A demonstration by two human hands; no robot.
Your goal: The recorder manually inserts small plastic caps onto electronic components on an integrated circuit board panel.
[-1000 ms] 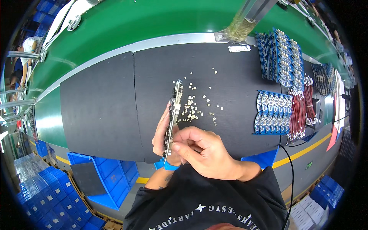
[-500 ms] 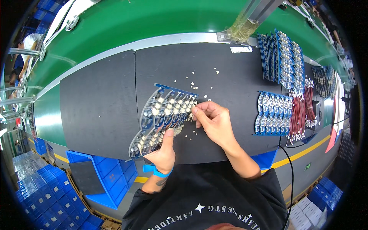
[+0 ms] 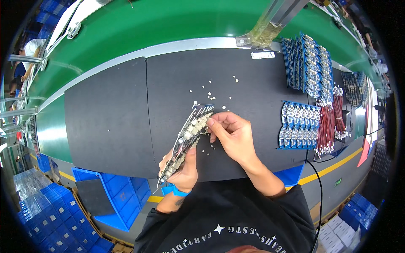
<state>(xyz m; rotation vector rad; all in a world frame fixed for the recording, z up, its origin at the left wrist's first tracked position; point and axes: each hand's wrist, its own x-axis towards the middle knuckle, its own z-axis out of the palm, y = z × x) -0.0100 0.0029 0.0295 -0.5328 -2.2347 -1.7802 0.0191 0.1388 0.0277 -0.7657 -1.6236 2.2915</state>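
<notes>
My left hand (image 3: 185, 173) is closed on the lower part of a blue circuit board panel (image 3: 185, 135), its thumb on the component side. The panel is tilted nearly edge-on above the black table mat, with rows of cream-white connectors facing right. My right hand (image 3: 232, 135) has thumb and forefinger pinched together at the panel's upper right edge, touching or almost touching a connector there. Whatever lies between those fingertips is too small to make out. Tiny white pieces (image 3: 211, 98) are scattered on the mat beyond and below the panel.
To the right lie a flat board panel (image 3: 299, 125), a stack of upright panels (image 3: 312, 65) and bundles of red wires (image 3: 325, 130). A metal post (image 3: 270, 25) rises at the mat's far edge, before a green conveyor belt (image 3: 181, 23). Blue crates (image 3: 122, 196) stand below left.
The left hand has turned the panel from showing its broad face to nearly edge-on. The right hand has shifted only slightly, still pinched at the panel's edge.
</notes>
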